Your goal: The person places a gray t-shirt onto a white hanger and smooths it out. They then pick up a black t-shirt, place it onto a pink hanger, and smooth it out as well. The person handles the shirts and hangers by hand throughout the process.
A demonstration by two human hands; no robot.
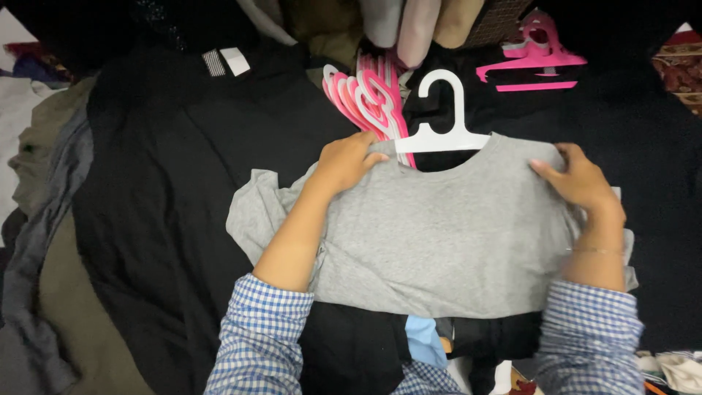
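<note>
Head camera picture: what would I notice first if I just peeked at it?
The grey T-shirt in the middle, on a white hanger, with the left hand and right hand gripping its shoulders. Then the bunch of pink hangers just above the left hand, bright against the black clothes.

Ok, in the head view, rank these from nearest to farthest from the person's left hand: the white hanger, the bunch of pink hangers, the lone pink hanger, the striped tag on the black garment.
From the left hand:
1. White hanger, just to its right, in the grey top's neck.
2. Bunch of pink hangers, just above; close to the first, so that order is loose.
3. Striped tag, up and to the left.
4. Lone pink hanger, far upper right.
</note>
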